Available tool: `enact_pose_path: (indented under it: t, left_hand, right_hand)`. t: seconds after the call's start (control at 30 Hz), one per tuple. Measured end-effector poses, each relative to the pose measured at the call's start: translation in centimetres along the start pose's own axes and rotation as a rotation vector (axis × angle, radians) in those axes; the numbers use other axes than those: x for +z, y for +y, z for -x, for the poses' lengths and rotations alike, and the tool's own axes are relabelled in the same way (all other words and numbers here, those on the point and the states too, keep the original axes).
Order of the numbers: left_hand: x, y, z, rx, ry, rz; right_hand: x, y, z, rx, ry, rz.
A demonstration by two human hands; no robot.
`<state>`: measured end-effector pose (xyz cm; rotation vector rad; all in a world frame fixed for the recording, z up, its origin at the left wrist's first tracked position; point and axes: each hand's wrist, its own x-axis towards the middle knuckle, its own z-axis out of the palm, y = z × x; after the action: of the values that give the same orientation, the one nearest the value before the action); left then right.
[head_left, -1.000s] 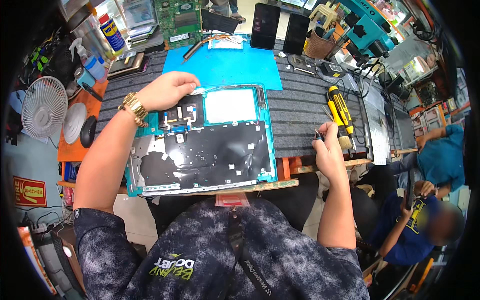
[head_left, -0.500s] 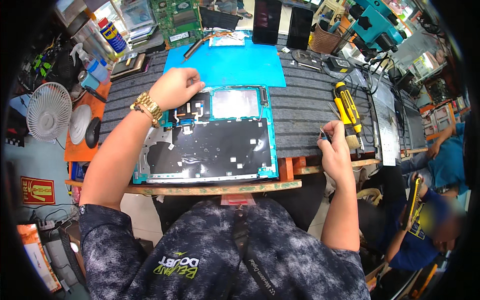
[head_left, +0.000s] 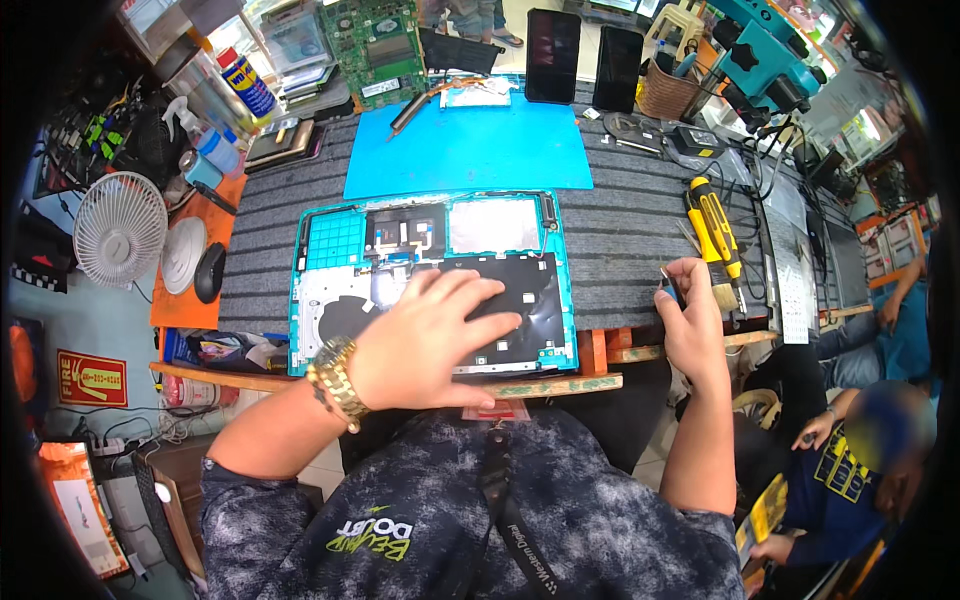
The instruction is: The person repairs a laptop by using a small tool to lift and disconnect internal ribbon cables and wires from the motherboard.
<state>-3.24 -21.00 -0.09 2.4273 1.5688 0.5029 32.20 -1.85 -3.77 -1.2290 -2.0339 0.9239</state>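
Note:
An opened laptop casing point(head_left: 567, 300) lies in front of me near the table's front edge, its turquoise inner frame and black backing sheet point(head_left: 545, 285) exposed. Over the lower middle of that sheet is my left hand point(head_left: 430, 335), palm down with fingers spread; it covers part of the casing. Whether the fingertips press on the sheet I cannot tell. Right of the casing, my right hand point(head_left: 693, 325) is closed in a pinch around a small thin tool point(head_left: 667, 282) with a metal tip and a bluish part; its exact kind is hidden by the fingers.
Beyond the casing lies a blue mat point(head_left: 470, 150) on the grey striped cloth point(head_left: 630, 230). Yellow-black screwdrivers point(head_left: 715, 230) and a brush point(head_left: 727, 297) are at right. Two phones point(head_left: 553, 57) and a green circuit board point(head_left: 375, 50) stand behind. A fan point(head_left: 120, 228) is left; a co-worker point(head_left: 850, 460) sits right.
My left hand has moved from the casing's far edge toward me, onto the black sheet, its fingers now spread. My right hand keeps its pinch on the small tool.

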Motion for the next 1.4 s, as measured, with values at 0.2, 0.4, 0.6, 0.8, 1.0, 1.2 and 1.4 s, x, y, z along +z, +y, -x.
enact_pose_path:
  t: [0.2, 0.4, 0.6, 0.8, 1.0, 1.2, 1.4]
  left_hand:
    - [2.4, 0.4, -0.2, -0.082, 0.097, -0.014]
    - [1.3, 1.2, -1.3, -0.132, 0.094, 0.032]
    - [2.7, 1.2, -6.2, 0.1, 0.102, 0.021]
    - [3.2, -0.2, -8.0, 0.187, 0.001, 0.044]
    - [1.5, -1.1, -7.4, 0.135, 0.084, 0.144]
    - [2.0, -1.7, -7.4, 0.088, 0.163, 0.125]
    - [2.7, -1.4, -7.0, -0.033, 0.187, 0.099]
  right_hand:
    - [-0.6, -1.7, -0.2, -0.065, -0.033, -0.188]
    - [-0.6, -3.1, -1.7, -0.267, 0.193, -0.665]
    - [-0.2, -3.1, -6.1, -0.49, 0.424, -0.88]
    - [3.0, 0.1, -8.3, -0.373, 0.462, -0.78]
    - [3.0, 1.1, -8.0, -0.339, 0.448, -0.761]
    - [3.5, 0.2, -8.1, -0.356, 0.421, -0.724]
    - [4.1, 1.5, -8.5, -0.405, 0.352, -0.703]
